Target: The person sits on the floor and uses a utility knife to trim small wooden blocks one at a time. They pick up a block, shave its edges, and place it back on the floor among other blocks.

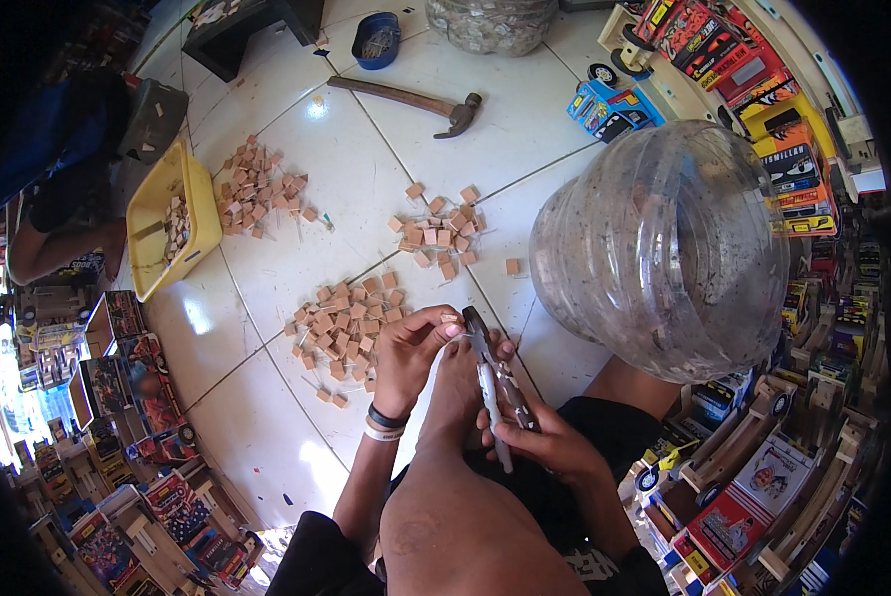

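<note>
My left hand (414, 350) pinches a small wooden block (450, 319) between thumb and fingertips, and a thin pale pin seems to stick out of it. Around the handles of a pair of pliers (486, 382) my right hand (550, 439) is closed. The pliers' jaws point away from me and meet the left fingertips at the pin; whether they grip it I cannot tell. Just beyond my left hand lies a pile of small wooden blocks (344, 323), several with thin pins. A second pile (444, 230) sits farther off, and a third (257, 189) lies beside a yellow bin (210, 211).
A claw hammer (406, 97) and a blue tub of nails (377, 42) lie far off on the tiles. At right stands a big clear plastic container (654, 248). Toy trucks crowd the left (182, 517) and right (753, 497) sides. Another person's limb (63, 243) shows at left.
</note>
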Demonstrator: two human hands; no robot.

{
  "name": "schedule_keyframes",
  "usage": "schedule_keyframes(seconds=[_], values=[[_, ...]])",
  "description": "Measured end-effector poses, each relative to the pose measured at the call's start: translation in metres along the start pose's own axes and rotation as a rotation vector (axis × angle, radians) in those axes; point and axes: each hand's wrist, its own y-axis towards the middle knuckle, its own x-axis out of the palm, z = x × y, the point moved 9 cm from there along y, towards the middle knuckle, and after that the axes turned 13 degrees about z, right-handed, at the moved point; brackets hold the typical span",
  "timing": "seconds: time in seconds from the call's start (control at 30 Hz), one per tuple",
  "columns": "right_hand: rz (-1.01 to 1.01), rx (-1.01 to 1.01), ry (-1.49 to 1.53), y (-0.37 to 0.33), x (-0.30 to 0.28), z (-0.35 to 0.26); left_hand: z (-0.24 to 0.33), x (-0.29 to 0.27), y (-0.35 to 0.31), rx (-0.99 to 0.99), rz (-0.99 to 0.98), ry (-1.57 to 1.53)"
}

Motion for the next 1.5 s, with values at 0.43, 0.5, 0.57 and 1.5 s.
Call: schedule_keyframes(seconds=[0.43,0.5,0.57,1.5], values=[[0.142,-0.038,-0.101,0.010,-0.001,0.029,0.001,0.008,-0.001,0.033,-0.070,0.016],[0.182,-0.050,-0.082,0.012,-0.001,0.035,-0.003,0.007,-0.001,0.017,-0.087,0.053],[0.255,-0.154,-0.174,0.014,-0.006,0.032,-0.006,0.006,-0.002,0.006,-0.095,0.065],[0.456,-0.453,-0.459,0.024,-0.038,0.002,0.019,-0.056,0.055,0.390,0.254,0.630]])
